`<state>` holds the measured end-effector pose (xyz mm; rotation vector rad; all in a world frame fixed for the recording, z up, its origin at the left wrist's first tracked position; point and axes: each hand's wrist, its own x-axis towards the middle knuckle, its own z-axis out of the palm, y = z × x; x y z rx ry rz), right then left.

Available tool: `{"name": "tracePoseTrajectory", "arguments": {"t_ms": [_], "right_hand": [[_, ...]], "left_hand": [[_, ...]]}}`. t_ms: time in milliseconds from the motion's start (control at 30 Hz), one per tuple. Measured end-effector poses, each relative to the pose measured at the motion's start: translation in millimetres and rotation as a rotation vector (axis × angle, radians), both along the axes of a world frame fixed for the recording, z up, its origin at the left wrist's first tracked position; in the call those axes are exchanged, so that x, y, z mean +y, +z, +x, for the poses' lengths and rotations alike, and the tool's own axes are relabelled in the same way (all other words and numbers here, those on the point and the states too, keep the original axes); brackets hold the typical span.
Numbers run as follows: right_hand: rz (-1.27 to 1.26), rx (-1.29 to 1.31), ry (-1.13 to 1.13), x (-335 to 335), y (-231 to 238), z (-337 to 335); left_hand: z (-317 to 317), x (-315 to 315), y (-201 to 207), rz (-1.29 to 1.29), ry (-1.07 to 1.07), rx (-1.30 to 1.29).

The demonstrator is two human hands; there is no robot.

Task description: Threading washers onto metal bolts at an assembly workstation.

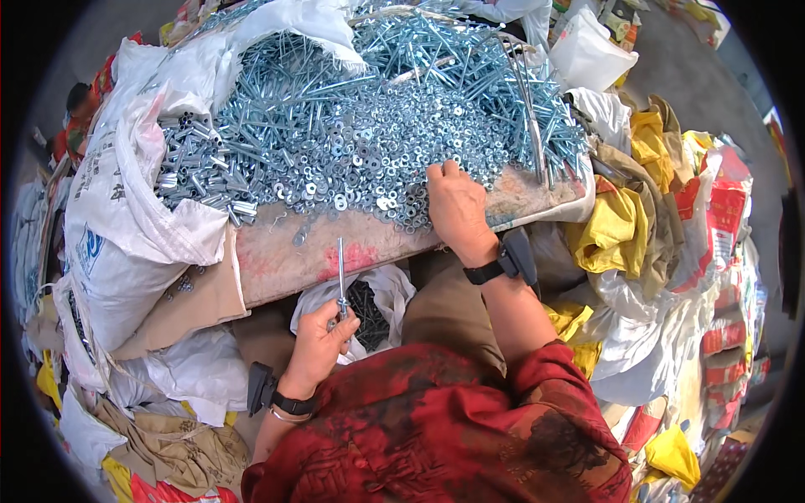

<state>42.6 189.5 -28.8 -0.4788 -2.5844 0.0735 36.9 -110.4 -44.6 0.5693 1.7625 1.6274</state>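
Note:
My left hand [319,339] is closed round the lower end of a long thin metal bolt [341,267], which points upward in front of my lap. Small metal pieces sit on the bolt just above my fingers. My right hand [458,205] rests at the front edge of a heap of nuts and washers [369,159]. Its fingers are curled down into the pieces, and whatever they pinch is hidden. Behind this heap lies a large pile of long bolts [419,46]. Short metal sleeves [197,172] are heaped at the left.
A worn board [285,260] carries the metal parts. A white sack [117,226] leans at its left. Below the board, a white bag [310,306] holds more long metal pieces. A metal rod [533,130] lies at the right, near yellow cloth [616,230] and stacked sacks.

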Motion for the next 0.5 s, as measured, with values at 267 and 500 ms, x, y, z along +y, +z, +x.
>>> {"name": "tracePoseTrajectory", "arguments": {"t_ms": [267,500], "right_hand": [[-0.794,0.195,0.476,-38.4,34.2,19.9],[-1.116,0.041,0.894,-65.6,48.4,46.0]], "left_hand": [[2.1,-9.6,9.1,-0.061,-0.053,0.056],[13.5,-10.0,23.9,-0.076,-0.173,0.361]]}}
